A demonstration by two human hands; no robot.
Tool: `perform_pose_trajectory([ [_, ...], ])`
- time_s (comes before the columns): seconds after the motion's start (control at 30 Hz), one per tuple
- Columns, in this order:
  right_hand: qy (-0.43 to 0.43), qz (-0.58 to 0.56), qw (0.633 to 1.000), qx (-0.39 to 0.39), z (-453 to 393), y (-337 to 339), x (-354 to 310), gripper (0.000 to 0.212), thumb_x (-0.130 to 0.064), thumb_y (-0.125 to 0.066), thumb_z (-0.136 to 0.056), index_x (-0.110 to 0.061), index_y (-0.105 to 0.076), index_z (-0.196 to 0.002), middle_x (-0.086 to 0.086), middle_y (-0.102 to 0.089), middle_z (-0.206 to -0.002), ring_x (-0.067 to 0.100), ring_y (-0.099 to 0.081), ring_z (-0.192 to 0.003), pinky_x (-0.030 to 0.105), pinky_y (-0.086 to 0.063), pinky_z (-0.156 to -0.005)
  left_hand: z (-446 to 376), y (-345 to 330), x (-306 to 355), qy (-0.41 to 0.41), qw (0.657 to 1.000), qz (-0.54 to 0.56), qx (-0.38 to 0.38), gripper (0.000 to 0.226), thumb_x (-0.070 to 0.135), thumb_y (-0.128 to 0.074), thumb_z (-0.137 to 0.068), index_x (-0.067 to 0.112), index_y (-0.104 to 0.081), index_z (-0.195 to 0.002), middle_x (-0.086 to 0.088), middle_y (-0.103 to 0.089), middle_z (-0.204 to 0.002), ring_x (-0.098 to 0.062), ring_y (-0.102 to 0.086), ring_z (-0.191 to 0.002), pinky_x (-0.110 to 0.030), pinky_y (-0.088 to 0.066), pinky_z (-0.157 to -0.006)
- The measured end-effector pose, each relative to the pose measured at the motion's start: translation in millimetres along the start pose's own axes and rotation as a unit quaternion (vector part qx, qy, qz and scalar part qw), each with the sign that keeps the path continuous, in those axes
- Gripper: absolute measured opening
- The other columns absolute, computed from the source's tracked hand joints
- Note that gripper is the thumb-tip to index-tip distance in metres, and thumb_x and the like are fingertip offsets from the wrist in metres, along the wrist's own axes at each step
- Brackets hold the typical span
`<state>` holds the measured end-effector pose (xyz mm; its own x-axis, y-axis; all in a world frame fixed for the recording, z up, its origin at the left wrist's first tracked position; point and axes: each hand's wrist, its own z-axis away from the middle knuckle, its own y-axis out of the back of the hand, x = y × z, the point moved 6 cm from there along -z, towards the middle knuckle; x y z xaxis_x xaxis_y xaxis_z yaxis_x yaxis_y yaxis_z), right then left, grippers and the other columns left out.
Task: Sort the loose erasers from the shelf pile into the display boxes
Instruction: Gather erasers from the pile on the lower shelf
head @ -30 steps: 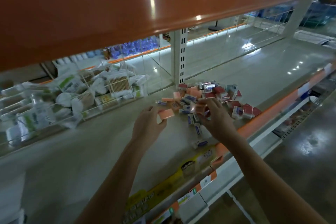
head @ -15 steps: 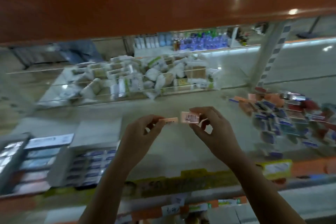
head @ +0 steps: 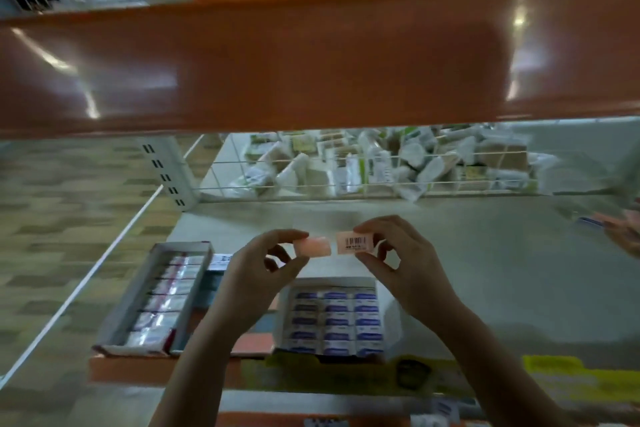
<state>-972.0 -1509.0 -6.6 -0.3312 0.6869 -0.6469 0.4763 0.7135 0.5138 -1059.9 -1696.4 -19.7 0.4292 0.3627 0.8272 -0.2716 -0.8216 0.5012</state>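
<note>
My left hand (head: pixel 258 267) pinches a plain pink eraser (head: pixel 313 246) between thumb and fingers. My right hand (head: pixel 403 258) pinches a second pink eraser (head: pixel 355 242) whose barcode label faces me. The two erasers are held end to end above the grey shelf (head: pixel 485 270). Just below them stands a white display box (head: pixel 334 319) packed with blue-labelled erasers in three columns. A longer display box (head: pixel 156 298) with red and white erasers stands at the left. The edge of the loose eraser pile (head: pixel 620 229) shows at the far right, blurred.
An orange upper shelf (head: pixel 277 55) hangs over the work area. Behind my hands a white wire basket (head: pixel 381 170) holds several white packets. A shelf upright (head: pixel 166 173) stands at the back left. Yellow price labels (head: pixel 554 374) line the front edge.
The view has swung left from the pile to the display boxes. Both hands have carried a pink eraser each from the pile and now hold them over the blue-labelled box.
</note>
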Motion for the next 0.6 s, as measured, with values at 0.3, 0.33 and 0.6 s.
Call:
perform_pose_trajectory([
  [0.3, -0.031, -0.005, 0.999, -0.01, -26, -87, -36, 0.032, -0.001, -0.071, -0.078, -0.026, -0.059, -0.095, -0.007, -0.058, -0.091, 0.008, -0.055, -0.077, 0.017, -0.048, -0.068, -10, 77, -62, -0.004, 0.998, 0.014, -0.058, 0.037, 0.016, -0.074, -0.077, 0.047, -0.065, -0.095, 0.017, -0.063, -0.072, -0.003, -0.053, -0.056, -0.011, -0.041, -0.056],
  [0.33, -0.035, -0.005, 0.999, -0.011, -26, -94, -39, 0.031, -0.001, -0.071, -0.078, -0.023, -0.059, -0.095, -0.008, -0.057, -0.091, 0.006, -0.054, -0.078, 0.016, -0.047, -0.069, -11, 83, -68, -0.006, 0.998, 0.009, -0.064, 0.038, 0.017, -0.074, -0.077, 0.049, -0.065, -0.095, 0.016, -0.063, -0.074, -0.004, -0.054, -0.057, -0.011, -0.042, -0.056],
  [0.6, -0.086, 0.004, 0.99, -0.111, -28, -137, -54, 0.026, -0.006, -0.063, -0.084, -0.027, -0.05, -0.09, -0.01, -0.061, -0.089, 0.007, -0.058, -0.081, 0.024, -0.05, -0.07, 0, 108, -101, -0.022, 0.995, -0.016, -0.101, 0.04, 0.019, -0.074, -0.076, 0.051, -0.064, -0.099, 0.016, -0.062, -0.081, -0.01, -0.057, -0.067, -0.029, -0.052, -0.063],
])
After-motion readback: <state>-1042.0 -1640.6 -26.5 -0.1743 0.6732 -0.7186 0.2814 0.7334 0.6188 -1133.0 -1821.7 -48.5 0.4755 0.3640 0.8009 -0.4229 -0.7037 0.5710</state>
